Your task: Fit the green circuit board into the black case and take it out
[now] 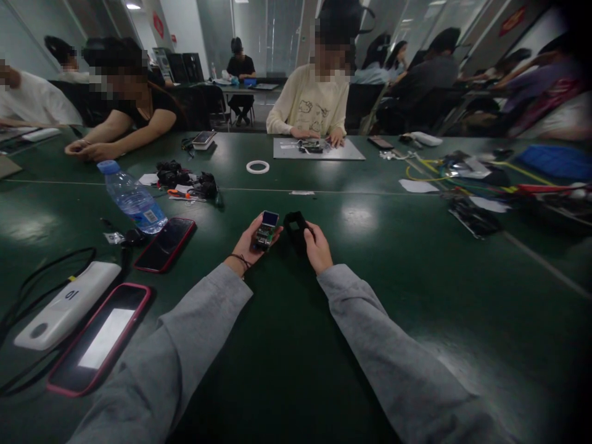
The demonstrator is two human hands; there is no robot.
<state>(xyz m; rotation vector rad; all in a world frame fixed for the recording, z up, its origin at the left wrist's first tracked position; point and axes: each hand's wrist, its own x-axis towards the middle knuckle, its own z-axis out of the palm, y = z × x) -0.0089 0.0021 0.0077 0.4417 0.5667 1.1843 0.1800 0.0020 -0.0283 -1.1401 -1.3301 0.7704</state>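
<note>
dark green bench (pixel 287 345) under your grey sleeves, and both hands are up over its middle. your left hand (pixel 247 243) has its fingers clamped on a small circuit module (pixel 266 231), blue screen facing up. your right hand (pixel 317 246) has its fingers wrapped on a black casing (pixel 296 223), just beside the module at its 3 o'clock, the two close but whether they touch you cannot tell. out at 9 o'clock from your left hand lies a red-edged phone (pixel 164 245), with a water bottle (pixel 132 198) tipped over beside it. nearer you at 8 o'clock sits a pink-cased phone (pixel 99 339) and a white power bank (pixel 67 305). a white ring (pixel 258 166) lies at 12 o'clock, and beyond it a person in a cream top (pixel 314 102) works on a grey mat (pixel 319 150).
</note>
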